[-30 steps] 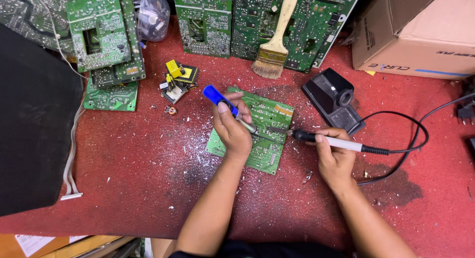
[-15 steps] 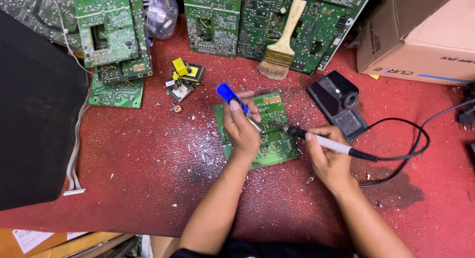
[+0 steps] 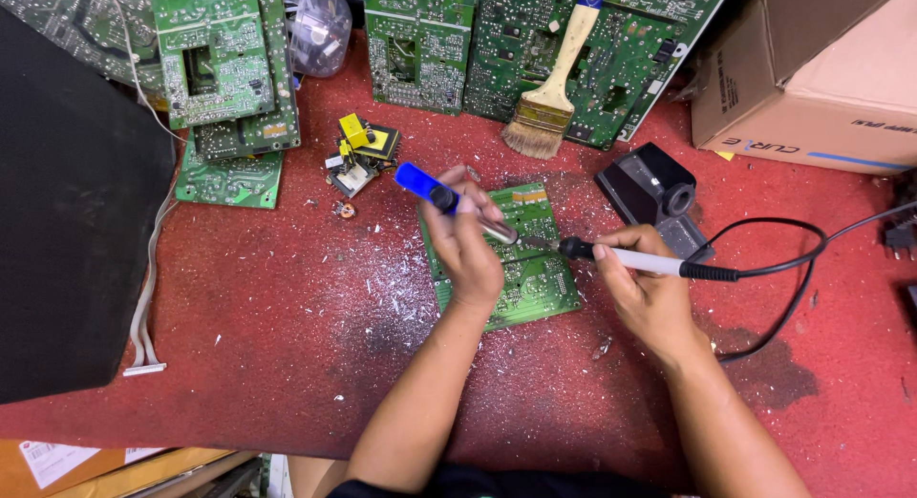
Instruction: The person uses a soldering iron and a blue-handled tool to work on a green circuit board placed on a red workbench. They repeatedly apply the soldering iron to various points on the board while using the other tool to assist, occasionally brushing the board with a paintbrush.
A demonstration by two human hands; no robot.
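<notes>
Mid-desoldering as I read it: my left hand point(image 3: 465, 254) is wrapped tight around a blue-capped desoldering pump point(image 3: 457, 206), nozzle angled down to the right onto the green circuit board point(image 3: 535, 278), thumb sitting up near the blue plunger end. My right hand point(image 3: 642, 293) has a closed pencil grip on the white-handled soldering iron point(image 3: 635, 259), tip pointing left and meeting the pump nozzle over the same spot on the board; whether the tip touches the joint I can't tell at this size. Board lies flat on the red bench point(image 3: 287, 307), mid-scene, just under both hands, solder flecks scattered to its left. Black iron stand point(image 3: 654, 190) sits just right and far of the board, cord looping off right. Brush point(image 3: 554, 102) lies on the stacked boards point(image 3: 535, 49) at the far edge, cardboard box point(image 3: 812, 78) far right. Next move, my judgement: both tips need to stay steady on one joint, pump fired only once the solder flows.
</notes>
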